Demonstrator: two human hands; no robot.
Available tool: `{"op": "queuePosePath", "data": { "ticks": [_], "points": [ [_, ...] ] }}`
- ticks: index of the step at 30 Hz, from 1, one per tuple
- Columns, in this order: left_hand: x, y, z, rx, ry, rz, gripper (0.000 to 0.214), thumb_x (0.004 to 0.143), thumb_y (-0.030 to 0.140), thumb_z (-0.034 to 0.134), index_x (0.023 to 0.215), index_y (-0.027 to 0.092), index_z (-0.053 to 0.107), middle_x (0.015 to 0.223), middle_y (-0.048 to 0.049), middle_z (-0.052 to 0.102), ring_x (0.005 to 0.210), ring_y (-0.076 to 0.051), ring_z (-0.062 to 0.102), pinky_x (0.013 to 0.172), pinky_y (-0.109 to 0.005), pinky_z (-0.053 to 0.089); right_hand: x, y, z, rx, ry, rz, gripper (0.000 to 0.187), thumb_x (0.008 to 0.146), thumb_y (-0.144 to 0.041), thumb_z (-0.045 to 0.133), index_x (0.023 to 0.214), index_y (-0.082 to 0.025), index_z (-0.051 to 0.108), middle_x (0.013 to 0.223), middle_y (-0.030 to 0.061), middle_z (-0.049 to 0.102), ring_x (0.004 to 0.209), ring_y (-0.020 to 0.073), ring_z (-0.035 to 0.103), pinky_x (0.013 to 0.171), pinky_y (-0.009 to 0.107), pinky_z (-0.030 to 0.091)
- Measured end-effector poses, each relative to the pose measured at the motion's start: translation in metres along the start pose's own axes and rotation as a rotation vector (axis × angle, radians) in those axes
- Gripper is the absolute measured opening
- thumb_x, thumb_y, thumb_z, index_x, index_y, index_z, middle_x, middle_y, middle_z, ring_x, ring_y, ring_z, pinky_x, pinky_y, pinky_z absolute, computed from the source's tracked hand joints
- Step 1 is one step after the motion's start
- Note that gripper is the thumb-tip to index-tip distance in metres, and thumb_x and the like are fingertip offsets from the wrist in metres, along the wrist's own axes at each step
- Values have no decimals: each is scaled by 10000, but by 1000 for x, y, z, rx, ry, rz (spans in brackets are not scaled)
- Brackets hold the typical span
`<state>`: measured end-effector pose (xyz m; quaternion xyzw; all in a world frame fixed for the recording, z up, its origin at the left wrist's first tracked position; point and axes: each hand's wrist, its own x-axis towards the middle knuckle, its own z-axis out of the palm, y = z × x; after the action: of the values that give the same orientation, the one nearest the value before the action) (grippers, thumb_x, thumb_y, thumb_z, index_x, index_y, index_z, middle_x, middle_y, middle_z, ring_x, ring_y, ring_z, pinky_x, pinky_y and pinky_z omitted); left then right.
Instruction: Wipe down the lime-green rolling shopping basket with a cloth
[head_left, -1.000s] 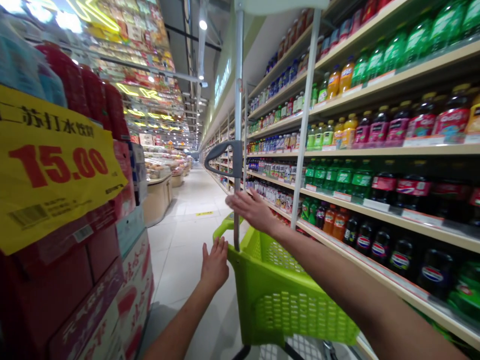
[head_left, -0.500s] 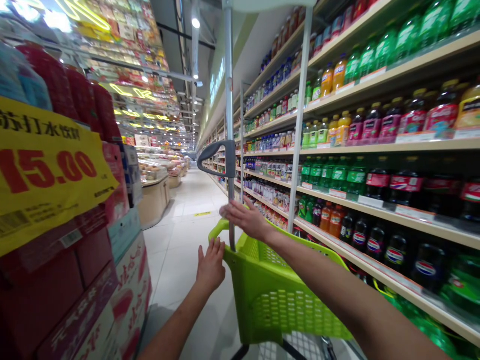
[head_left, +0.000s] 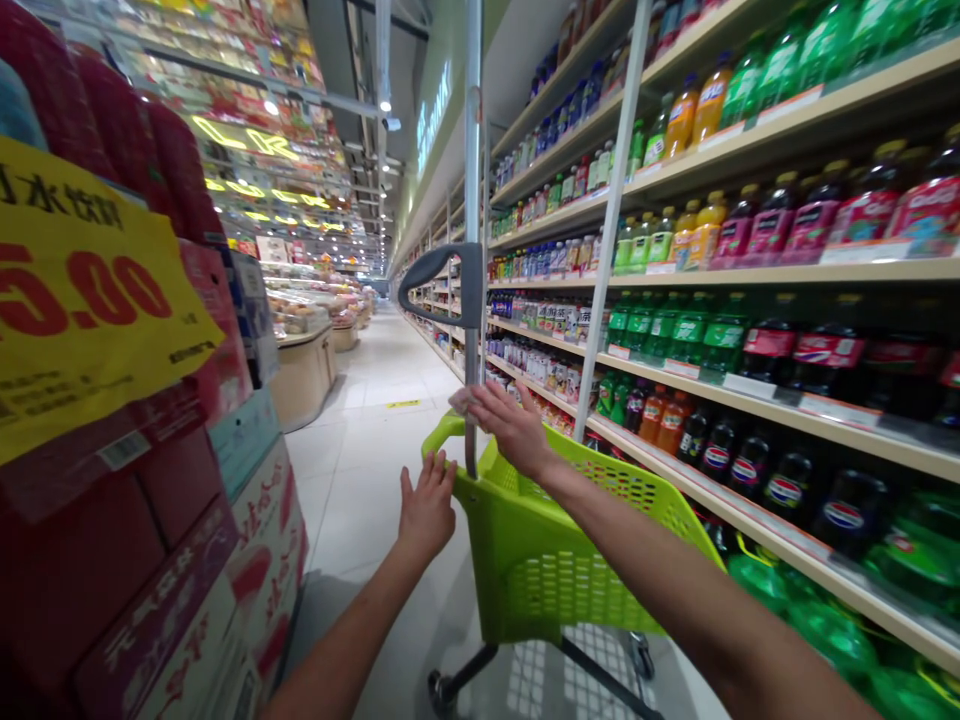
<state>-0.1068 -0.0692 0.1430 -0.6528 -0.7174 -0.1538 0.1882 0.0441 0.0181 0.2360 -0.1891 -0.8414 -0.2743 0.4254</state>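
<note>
A lime-green shopping cart (head_left: 555,590) with perforated sides is in front of me. From its near corner rises a metal pole (head_left: 472,180) with a grey loop handle (head_left: 439,290). My left hand (head_left: 429,512) is open, its fingertips resting at the green rim just left of the pole. My right hand (head_left: 516,432) is open too, fingers stretched toward the pole above the cart's rim. A pale blurred patch shows by its fingertips; I cannot make out what it is. The right forearm crosses over the cart and hides part of its side.
Drink shelves (head_left: 780,270) run along the right, with large green bottles (head_left: 817,620) low down. Stacked drink cartons (head_left: 255,560) and a yellow price sign (head_left: 97,300) stand close on the left. A pale tiled aisle (head_left: 367,370) leads ahead past a wooden display counter (head_left: 306,375).
My view has moved forward along the aisle: the price sign slides left and the near shelves slide right. More of the cart's base and wheels shows. Both hands stay by the pole.
</note>
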Motion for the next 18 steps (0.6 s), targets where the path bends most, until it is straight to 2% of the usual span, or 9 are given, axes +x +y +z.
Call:
{"op": "queuePosePath", "data": {
  "ticks": [3, 5, 8, 10, 13, 16, 18],
  "points": [
    [-2, 2, -1, 4, 16, 0, 685, 599, 51, 375, 1277, 154, 371, 1408, -83, 283, 1309, -234, 201, 1015, -578, 158, -56, -31, 15, 37, -56, 308, 409, 804, -35, 388, 1129, -235, 534, 1226, 28, 532, 1195, 204, 398, 1029, 489, 160],
    [-3, 5, -2, 6, 43, -11, 655, 609, 60, 380, 1257, 147, 398, 1396, -98, 308, 1303, -249, 217, 1010, -585, 158, -80, -53, 26, 74, -133, 475, 417, 788, -26, 391, 1112, -238, 549, 1190, 41, 560, 1140, 215, 452, 1000, 491, 208],
    [-6, 14, 0, -2, 118, 4, 586, 649, 76, 376, 1230, 131, 430, 1366, -124, 357, 1284, -260, 264, 1018, -582, 132, -95, -74, 33, 143, -227, 549, 396, 805, -58, 405, 1111, -264, 546, 1205, 28, 548, 1105, 205, 473, 974, 456, 255],
    [-8, 23, 4, -22, 196, 50, 540, 688, 102, 374, 1225, 118, 436, 1360, -132, 364, 1280, -251, 276, 1039, -549, 114, -106, -73, 30, 156, -252, 556, 383, 819, -78, 405, 1116, -279, 538, 1237, 12, 522, 1110, 192, 464, 980, 447, 242],
    [-12, 41, 14, -51, 244, 160, 538, 707, 122, 373, 1243, 113, 418, 1370, -119, 350, 1284, -225, 272, 1062, -493, 100, -140, -54, 13, 110, -288, 603, 413, 805, -39, 389, 1090, -289, 553, 1229, 0, 529, 1101, 188, 464, 991, 469, 192],
    [-13, 58, 24, -41, 150, 225, 573, 685, 111, 369, 1257, 113, 406, 1356, -104, 373, 1278, -224, 286, 1059, -501, 100, -176, -34, 0, 38, -307, 696, 470, 762, 12, 379, 1089, -273, 560, 1205, 16, 549, 1098, 203, 463, 985, 486, 173],
    [-13, 65, 27, -26, 87, 195, 583, 672, 125, 378, 1253, 94, 413, 1347, -114, 383, 1277, -242, 284, 1052, -516, 112, -185, -33, 1, 35, -308, 719, 472, 747, 11, 390, 1099, -254, 561, 1201, 35, 551, 1108, 216, 454, 979, 477, 193]
  ]
}}
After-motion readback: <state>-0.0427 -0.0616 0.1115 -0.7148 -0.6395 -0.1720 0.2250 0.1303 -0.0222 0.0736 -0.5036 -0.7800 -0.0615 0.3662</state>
